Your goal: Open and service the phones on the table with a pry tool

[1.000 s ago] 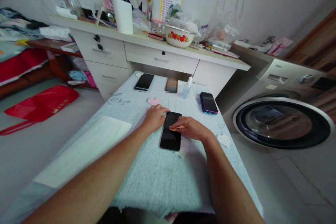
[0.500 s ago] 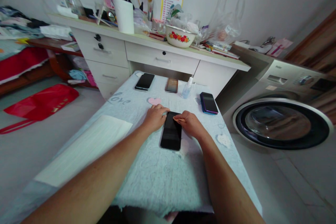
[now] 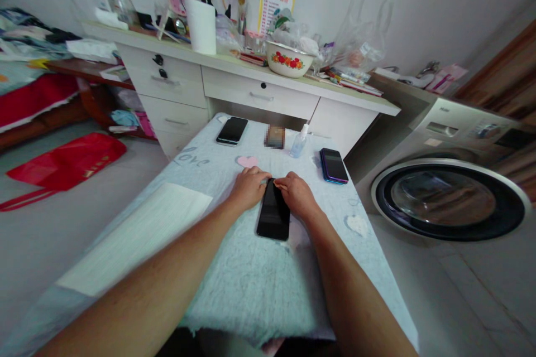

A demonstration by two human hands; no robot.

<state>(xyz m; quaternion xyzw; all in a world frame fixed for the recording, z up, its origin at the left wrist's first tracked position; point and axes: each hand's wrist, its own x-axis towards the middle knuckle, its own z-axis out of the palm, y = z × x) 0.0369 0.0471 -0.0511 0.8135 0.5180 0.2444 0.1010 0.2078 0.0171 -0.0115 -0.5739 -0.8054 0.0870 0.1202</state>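
A black phone (image 3: 273,215) lies face up on the light blue tablecloth (image 3: 251,284). My left hand (image 3: 250,187) rests at its upper left edge, fingertips pressed against the phone's side. Over the phone's top right part, my right hand (image 3: 296,192) has its fingers pinched on a small orange-brown piece (image 3: 278,183), mostly covered by the fingers, which touches the screen. Beyond the hands stand a clear spray bottle (image 3: 298,142) and a small blurred brown item (image 3: 275,136). Another dark phone (image 3: 231,130) lies at the back left, and stacked phones (image 3: 334,165) lie to the right.
A long white sheet (image 3: 138,240) lies on the table's left side. Behind the table is a white desk (image 3: 167,75) bearing a floral bowl (image 3: 288,60) and a paper roll (image 3: 201,27). A washing machine (image 3: 444,122) stands at the right, and a red bag (image 3: 67,159) lies on the floor.
My right hand has shifted slightly left and up along the phone, toward its top edge, with the orange-brown piece. My left hand keeps its place on the phone's edge.
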